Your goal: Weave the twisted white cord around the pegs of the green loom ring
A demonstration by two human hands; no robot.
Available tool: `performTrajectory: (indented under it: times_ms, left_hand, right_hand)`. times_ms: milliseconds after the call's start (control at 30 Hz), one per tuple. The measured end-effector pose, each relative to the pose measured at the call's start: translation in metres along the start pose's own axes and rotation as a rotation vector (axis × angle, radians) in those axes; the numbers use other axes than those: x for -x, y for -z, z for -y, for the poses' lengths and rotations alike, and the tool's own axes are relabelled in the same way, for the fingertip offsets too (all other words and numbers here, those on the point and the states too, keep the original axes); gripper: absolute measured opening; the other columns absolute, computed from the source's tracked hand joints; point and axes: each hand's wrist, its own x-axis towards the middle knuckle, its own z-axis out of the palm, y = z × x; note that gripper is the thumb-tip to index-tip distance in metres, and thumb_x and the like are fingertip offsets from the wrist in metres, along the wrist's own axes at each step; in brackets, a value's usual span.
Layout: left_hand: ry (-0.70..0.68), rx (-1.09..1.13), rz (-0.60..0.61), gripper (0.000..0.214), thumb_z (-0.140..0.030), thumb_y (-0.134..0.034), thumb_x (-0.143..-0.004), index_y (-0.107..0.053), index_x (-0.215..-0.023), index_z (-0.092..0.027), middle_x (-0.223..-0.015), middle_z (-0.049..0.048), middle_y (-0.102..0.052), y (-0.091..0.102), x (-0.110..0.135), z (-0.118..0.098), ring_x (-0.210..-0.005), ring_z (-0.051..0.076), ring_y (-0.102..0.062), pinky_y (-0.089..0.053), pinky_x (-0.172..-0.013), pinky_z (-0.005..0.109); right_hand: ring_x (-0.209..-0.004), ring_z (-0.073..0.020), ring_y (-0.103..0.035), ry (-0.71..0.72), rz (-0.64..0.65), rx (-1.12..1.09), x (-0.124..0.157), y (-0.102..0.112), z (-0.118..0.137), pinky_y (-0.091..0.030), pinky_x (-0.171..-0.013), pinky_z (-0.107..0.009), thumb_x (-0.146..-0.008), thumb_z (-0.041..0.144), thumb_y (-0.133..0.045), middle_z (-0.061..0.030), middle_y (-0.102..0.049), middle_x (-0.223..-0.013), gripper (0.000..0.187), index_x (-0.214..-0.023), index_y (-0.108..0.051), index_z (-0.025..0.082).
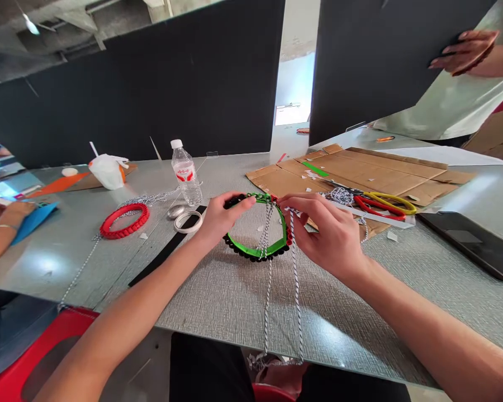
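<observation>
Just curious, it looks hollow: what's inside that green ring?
Inside the green ring, the grey textured tabletop shows, with small white scraps and black-and-white twisted cord crossing it. The left hand and right hand hide parts of its rim.

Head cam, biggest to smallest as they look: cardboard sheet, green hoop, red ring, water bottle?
1. Cardboard sheet
2. Green hoop, though it's nearer the camera
3. Red ring and water bottle: they look alike, so unranked

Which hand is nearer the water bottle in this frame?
Left. The left hand, on the green ring, sits just right of the water bottle and closer to the person. The right hand is farther right, beyond the ring.
</observation>
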Motion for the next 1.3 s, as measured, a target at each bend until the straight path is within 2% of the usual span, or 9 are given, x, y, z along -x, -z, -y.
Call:
performTrajectory:
  times_ms: [200, 400, 733, 1100, 1300]
  left_hand:
    - [-0.027, -0.045, 0.0, 0.034, -0.053, -0.08, -0.074, -0.075, -0.09, -0.023, -0.057, -0.0044, -0.051, 0.0, 0.0, 0.002, -0.052, 0.01, -0.04, -0.027, -0.048, 0.028]
    - [-0.025, -0.026, 0.006, 0.037, -0.054, -0.081, -0.073, -0.074, -0.09, -0.022, -0.061, -0.0044, -0.055, -0.001, 0.0, 0.002, -0.055, 0.01, -0.044, -0.032, -0.051, 0.028]
    - [-0.033, -0.029, 0.027, 0.039, -0.054, -0.081, -0.073, -0.074, -0.093, -0.022, -0.06, -0.0043, -0.054, -0.003, 0.002, 0.002, -0.056, 0.011, -0.046, -0.033, -0.053, 0.028]
    - [-0.035, -0.031, 0.048, 0.043, -0.057, -0.081, -0.073, -0.075, -0.096, -0.021, -0.063, -0.0032, -0.058, -0.003, 0.003, 0.001, -0.061, 0.011, -0.049, -0.037, -0.059, 0.027]
    - [-0.028, -0.018, 0.07, 0.04, -0.055, -0.081, -0.073, -0.075, -0.095, -0.022, -0.059, -0.0038, -0.055, -0.004, 0.005, -0.002, -0.059, 0.012, -0.05, -0.036, -0.058, 0.028]
  right_hand:
    - [-0.08, -0.0157, -0.073, -0.02, 0.027, 0.053, -0.002, -0.001, 0.001, -0.056, -0.064, -0.03, -0.096, 0.007, -0.052, -0.0062, -0.075, -0.108, 0.026, -0.114, -0.062, 0.023]
    - [-0.089, -0.0183, -0.074, 0.029, 0.018, 0.113, -0.002, -0.006, 0.002, -0.057, -0.066, -0.031, -0.095, 0.01, -0.055, -0.0066, -0.075, -0.109, 0.027, -0.117, -0.064, 0.024]
    - [-0.088, -0.0188, -0.072, 0.069, 0.027, 0.2, -0.004, -0.009, 0.001, -0.054, -0.064, -0.032, -0.096, 0.011, -0.055, -0.0064, -0.074, -0.107, 0.024, -0.115, -0.064, 0.022]
    - [-0.091, -0.0225, -0.067, 0.059, 0.056, 0.21, -0.004, -0.01, -0.003, -0.053, -0.068, -0.036, -0.097, 0.016, -0.055, -0.0108, -0.071, -0.107, 0.02, -0.111, -0.069, 0.018]
    - [-0.085, -0.0207, -0.065, 0.021, 0.037, 0.132, -0.004, -0.014, -0.002, -0.053, -0.071, -0.037, -0.096, 0.019, -0.058, -0.0102, -0.069, -0.106, 0.016, -0.103, -0.073, 0.02]
